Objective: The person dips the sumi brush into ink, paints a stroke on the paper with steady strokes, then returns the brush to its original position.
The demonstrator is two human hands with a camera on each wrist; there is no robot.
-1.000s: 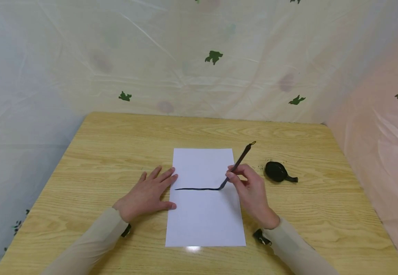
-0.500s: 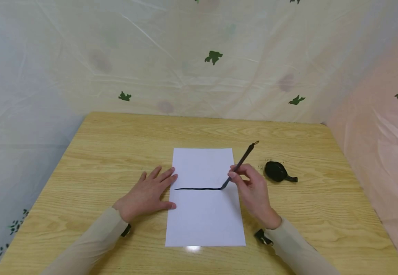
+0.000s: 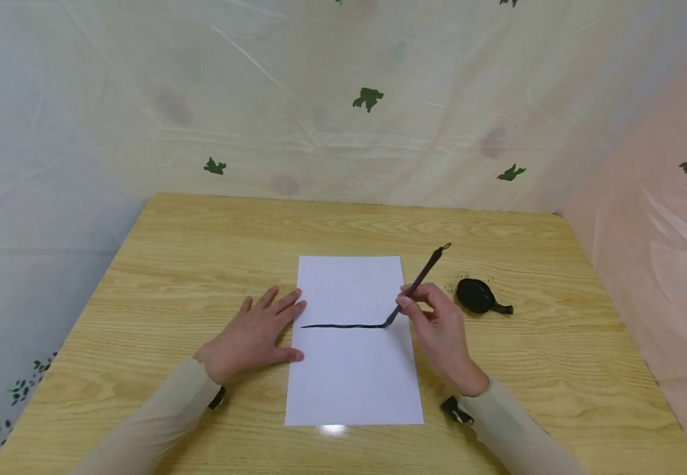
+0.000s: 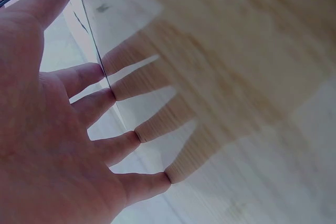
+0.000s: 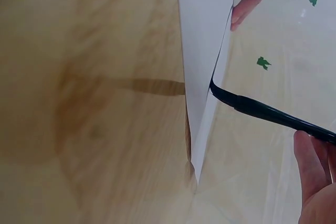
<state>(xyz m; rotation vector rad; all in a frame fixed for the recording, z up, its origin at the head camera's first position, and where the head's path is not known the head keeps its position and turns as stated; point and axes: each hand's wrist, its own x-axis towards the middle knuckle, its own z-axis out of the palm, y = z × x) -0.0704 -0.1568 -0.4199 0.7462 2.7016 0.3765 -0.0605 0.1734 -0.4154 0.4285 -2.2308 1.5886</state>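
Observation:
A white sheet of paper (image 3: 349, 382) lies on the table with one thin black line (image 3: 343, 326) running across it. My right hand (image 3: 441, 330) pinches a dark writing brush (image 3: 423, 274) between thumb and fingers at the sheet's right side. The brush leans up to the right, and its bent black tip meets the right end of the line, as the right wrist view also shows with the brush (image 5: 257, 109). My left hand (image 3: 254, 340) rests with spread fingers over the paper's left edge; its fingertips (image 4: 155, 181) touch down in the left wrist view.
A small black dish (image 3: 475, 296) with a short handle stands right of the paper, with dark specks beside it. The wooden table (image 3: 200, 237) is bordered by pale hanging cloth (image 3: 295, 99) with green bird shapes.
My right hand has moved slightly right with the brush, and the black line has grown a little longer at its right end. The left hand stays in place.

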